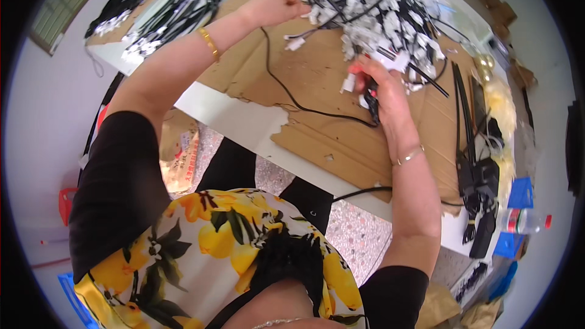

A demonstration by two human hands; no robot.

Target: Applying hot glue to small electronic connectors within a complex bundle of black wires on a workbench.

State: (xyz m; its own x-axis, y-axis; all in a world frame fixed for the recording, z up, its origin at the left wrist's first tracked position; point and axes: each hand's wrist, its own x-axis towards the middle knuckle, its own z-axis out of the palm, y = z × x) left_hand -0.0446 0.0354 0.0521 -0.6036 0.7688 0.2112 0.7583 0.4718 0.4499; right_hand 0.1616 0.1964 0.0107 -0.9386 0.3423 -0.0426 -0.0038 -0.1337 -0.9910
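the left hand [286, 7] reaches to the near edge of a tangled cable pile [372, 12], its fingers curled and the thumb drawn in; whether a cable is pinched there i cannot tell. the right hand [385, 82] grasps a black tool [370, 100] between fingers and palm, with a black cord [292, 102] trailing from its lower end across the cardboard [332, 152]. the grip is probably low on the body so that the tip points toward the white plugs, while the slack cord likely leaves the wrist free. the pile sits at the far side of the cardboard, seemingly to keep it within reach of both arms, and the cardboard probably guards the white table [234, 109] from scratches. 1 loose plug [295, 44] lies below the left hand, just apart from the heap. straighter black cables [189, 9] lie at the far left, perhaps to keep them untangled. of the containers, a red-capped bottle [527, 221] lies on its side beside a blue crate [523, 192], its fill unclear; a brown paper sack [180, 158] stands below the table, its contents hidden.
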